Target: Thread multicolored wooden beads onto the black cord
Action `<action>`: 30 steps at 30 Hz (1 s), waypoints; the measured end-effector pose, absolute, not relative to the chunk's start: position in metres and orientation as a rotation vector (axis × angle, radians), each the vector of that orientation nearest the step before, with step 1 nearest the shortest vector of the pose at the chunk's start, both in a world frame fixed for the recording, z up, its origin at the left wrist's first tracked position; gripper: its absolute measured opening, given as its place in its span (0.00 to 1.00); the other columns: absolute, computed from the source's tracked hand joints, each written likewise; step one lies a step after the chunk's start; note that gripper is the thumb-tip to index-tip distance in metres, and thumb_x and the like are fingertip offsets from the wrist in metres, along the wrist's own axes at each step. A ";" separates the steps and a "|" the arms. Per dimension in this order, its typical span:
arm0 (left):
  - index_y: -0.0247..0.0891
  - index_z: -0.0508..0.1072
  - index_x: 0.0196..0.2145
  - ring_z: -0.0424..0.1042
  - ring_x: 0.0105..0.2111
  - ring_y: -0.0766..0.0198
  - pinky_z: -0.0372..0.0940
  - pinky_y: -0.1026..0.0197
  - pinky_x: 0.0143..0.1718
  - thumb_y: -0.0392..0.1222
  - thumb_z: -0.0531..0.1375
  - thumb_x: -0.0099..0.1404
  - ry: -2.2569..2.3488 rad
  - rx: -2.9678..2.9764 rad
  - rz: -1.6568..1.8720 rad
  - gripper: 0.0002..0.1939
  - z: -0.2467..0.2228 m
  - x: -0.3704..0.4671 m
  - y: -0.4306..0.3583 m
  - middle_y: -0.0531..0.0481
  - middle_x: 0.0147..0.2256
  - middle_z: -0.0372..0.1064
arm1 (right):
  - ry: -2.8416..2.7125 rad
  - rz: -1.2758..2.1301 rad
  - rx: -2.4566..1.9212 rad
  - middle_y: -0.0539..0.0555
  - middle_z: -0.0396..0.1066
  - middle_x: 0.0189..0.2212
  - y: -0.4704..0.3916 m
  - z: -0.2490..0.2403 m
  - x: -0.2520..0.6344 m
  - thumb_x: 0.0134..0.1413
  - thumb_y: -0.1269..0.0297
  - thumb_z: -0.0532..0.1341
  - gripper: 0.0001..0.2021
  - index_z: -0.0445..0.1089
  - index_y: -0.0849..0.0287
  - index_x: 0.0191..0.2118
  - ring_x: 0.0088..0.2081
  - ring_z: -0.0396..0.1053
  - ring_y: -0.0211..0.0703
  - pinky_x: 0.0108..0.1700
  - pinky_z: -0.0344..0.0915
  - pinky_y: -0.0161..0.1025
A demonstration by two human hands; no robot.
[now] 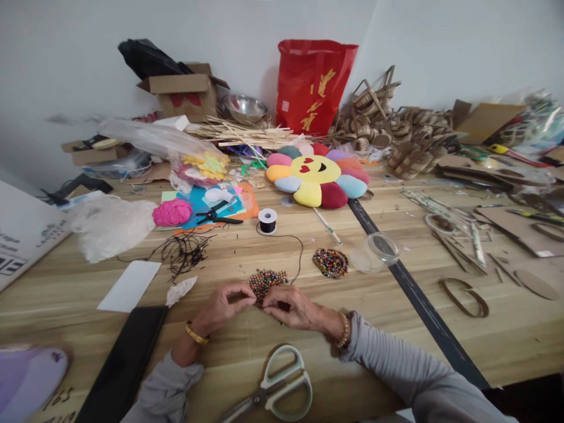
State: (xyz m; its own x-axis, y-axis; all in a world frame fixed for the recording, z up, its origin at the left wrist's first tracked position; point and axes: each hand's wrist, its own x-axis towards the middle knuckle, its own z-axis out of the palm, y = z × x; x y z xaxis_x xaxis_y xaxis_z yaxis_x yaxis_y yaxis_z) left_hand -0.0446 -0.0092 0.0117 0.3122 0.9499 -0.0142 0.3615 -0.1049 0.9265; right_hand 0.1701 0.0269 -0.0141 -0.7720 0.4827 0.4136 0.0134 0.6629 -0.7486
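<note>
Black cord (302,249), end seemingly hidden behind right hand (291,306)

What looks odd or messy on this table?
The tangle of black cord, left of the neatly wound spool, looks messy. The loose beads look heaped rather than spilled. The smiling flower cushion seems odd amid small craft work.

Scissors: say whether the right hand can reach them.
Likely yes: the scissors lie uncovered on the table, nothing between them and the right hand, though its fingers are pinched together beside the beads.
</note>
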 end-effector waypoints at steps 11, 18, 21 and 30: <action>0.36 0.75 0.29 0.69 0.31 0.62 0.63 0.62 0.35 0.33 0.59 0.61 1.322 2.223 0.621 0.06 0.010 -0.044 -0.012 0.49 0.28 0.72 | -2.145 1.084 -0.583 0.51 0.65 0.24 0.027 -0.010 0.169 0.60 0.65 0.54 0.09 0.67 0.63 0.32 0.26 0.61 0.34 0.29 0.60 0.31; 0.36 0.74 0.31 0.70 0.33 0.61 0.64 0.61 0.36 0.33 0.59 0.62 1.330 2.355 0.608 0.04 0.002 -0.042 -0.013 0.48 0.31 0.73 | -2.135 1.081 -0.610 0.50 0.64 0.23 0.027 -0.012 0.168 0.59 0.66 0.54 0.08 0.66 0.62 0.31 0.25 0.60 0.34 0.29 0.58 0.31; 0.36 0.74 0.31 0.70 0.34 0.61 0.65 0.61 0.37 0.33 0.59 0.62 1.333 2.369 0.625 0.05 0.001 -0.040 -0.013 0.48 0.31 0.73 | -2.140 1.077 -0.610 0.50 0.64 0.24 0.028 -0.011 0.167 0.59 0.67 0.54 0.07 0.66 0.62 0.31 0.26 0.60 0.35 0.29 0.59 0.32; 0.36 0.73 0.29 0.71 0.29 0.64 0.66 0.64 0.34 0.33 0.57 0.59 1.361 2.131 0.770 0.05 0.006 -0.038 -0.011 0.50 0.27 0.73 | -2.116 1.135 -0.661 0.49 0.63 0.23 0.027 -0.012 0.168 0.57 0.69 0.55 0.05 0.66 0.62 0.32 0.25 0.59 0.33 0.28 0.57 0.30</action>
